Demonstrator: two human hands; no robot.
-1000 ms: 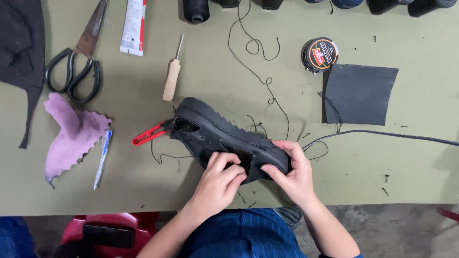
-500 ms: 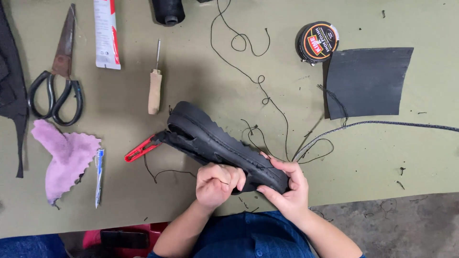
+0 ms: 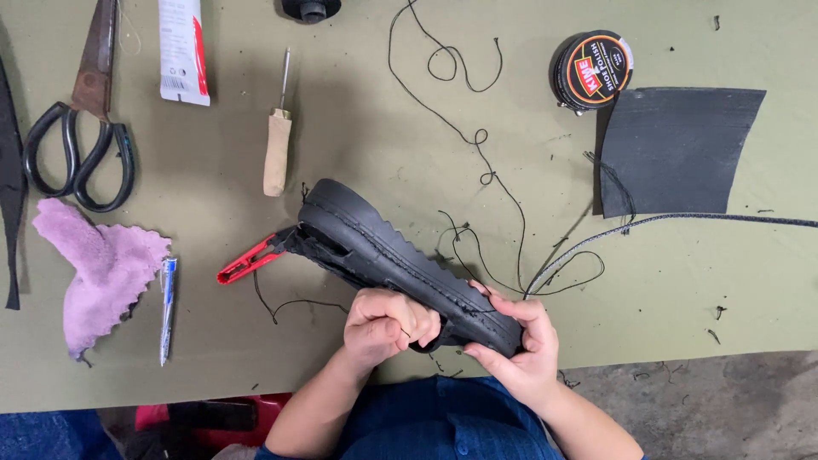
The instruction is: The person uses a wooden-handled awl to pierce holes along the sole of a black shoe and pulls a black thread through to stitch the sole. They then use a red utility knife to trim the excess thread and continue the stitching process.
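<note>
The left hand [image 3: 388, 324] and right hand [image 3: 521, 345] cover the near end of the black shoe [image 3: 383, 251]. The shoe hides one end of the red tool [image 3: 249, 260]. The top edge crops the scissors [image 3: 81, 128], white tube [image 3: 183, 51] and black spool [image 3: 311, 8].

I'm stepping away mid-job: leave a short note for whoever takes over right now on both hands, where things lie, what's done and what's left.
Left hand: closed in a fist against the side of the black shoe.
Right hand: gripping the shoe's near end from below.
The shoe is tipped on its side, sole showing, with black thread trailing from it across the green table.
Awl, scissors, glue tube lie beyond it, untouched.
Done: stitches show along the sole edge. Left: how far the seam runs cannot be told.
</note>
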